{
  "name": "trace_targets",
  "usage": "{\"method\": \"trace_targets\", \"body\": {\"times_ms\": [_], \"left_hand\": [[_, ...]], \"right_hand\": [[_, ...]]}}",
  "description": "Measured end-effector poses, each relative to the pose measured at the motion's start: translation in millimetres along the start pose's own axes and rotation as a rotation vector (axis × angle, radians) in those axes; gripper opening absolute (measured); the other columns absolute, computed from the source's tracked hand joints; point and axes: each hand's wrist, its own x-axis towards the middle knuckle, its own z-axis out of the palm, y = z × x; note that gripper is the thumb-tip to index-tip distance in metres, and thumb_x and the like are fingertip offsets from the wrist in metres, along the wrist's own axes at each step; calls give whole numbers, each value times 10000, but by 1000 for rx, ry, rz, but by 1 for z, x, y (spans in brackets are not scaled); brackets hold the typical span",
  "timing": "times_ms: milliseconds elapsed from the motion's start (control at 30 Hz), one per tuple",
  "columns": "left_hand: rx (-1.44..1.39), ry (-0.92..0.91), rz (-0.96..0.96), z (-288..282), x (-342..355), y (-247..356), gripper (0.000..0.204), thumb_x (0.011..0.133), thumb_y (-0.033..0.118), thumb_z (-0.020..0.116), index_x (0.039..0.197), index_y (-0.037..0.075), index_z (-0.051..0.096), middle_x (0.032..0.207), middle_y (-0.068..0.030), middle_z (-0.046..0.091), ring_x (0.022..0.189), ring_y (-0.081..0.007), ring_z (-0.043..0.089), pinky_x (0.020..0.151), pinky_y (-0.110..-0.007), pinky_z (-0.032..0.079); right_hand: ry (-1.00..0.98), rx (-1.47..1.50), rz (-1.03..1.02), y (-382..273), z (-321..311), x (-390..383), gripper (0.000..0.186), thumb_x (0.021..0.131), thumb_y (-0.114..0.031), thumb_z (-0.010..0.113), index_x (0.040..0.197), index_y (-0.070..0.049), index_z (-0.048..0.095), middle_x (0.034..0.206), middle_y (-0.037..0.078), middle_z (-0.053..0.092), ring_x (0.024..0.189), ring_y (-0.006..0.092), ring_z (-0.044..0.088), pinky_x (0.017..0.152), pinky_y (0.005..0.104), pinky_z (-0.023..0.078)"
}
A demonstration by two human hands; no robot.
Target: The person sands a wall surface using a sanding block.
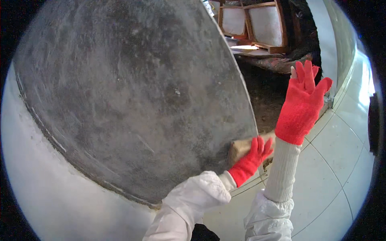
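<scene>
My left hand (pixel 248 164), in a red knit glove, is at the lower right edge of a large grey panel-like surface (pixel 136 92). Its fingers are stretched out and apart over a tan block (pixel 240 150). It appears to touch the block, which it partly covers; I cannot tell what the block is made of. Higher and further right, my right hand (pixel 301 104), in a matching red glove, is raised with its fingers spread and nothing in it. One fingertip on it shows pale beyond the red knit. Both forearms wear white sleeves; the right one has a long ribbed cuff.
Beyond the panel's right edge lies a dark opening with a dirt floor (pixel 263 114). Wooden frames with pale panels (pixel 265 25) stand inside it. Pale square tiles (pixel 327 172) cover the floor at right. A white wall (pixel 68 193) borders the panel at lower left.
</scene>
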Motion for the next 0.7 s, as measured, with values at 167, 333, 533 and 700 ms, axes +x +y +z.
{"method": "trace_targets", "body": {"times_ms": [167, 333, 533, 700], "left_hand": [[177, 87, 84, 40, -153, 41, 733, 986, 262, 474, 1598, 194, 76, 1597, -194, 245, 1349, -446, 384, 1065, -551, 431], [-316, -81, -329, 11, -308, -59, 623, 911, 329, 627, 1497, 340, 416, 1405, -93, 411, 1118, -300, 491, 881, -464, 442], [-286, 348, -744, -19, -226, -102, 679, 746, 365, 816, 1356, 286, 528, 1392, -109, 429, 1187, -395, 472, 915, -530, 440], [-114, 160, -401, 9, -247, -13, 728, 894, 288, 631, 1548, 359, 319, 1611, -105, 210, 1379, -409, 358, 1053, -550, 409]], "right_hand": [[-39, 8, 78, 8, -1, -9, 778, 1044, -467, 426, 1467, 156, 233, 1555, 269, 301, 1490, 292, 230, 1189, 433, 333], [31, -6, 109, 24, 2, -20, 743, 1060, -465, 369, 1458, 154, 266, 1544, 277, 319, 1503, 289, 199, 1214, 407, 300], [124, -63, 184, 38, 5, -31, 625, 1084, -395, 350, 1441, 117, 368, 1547, 213, 366, 1496, 265, 239, 1204, 364, 294], [-265, -345, 62, 63, -21, -42, 477, 1083, -235, 409, 1445, 76, 407, 1517, 168, 440, 1499, 247, 246, 1218, 366, 234]]}}
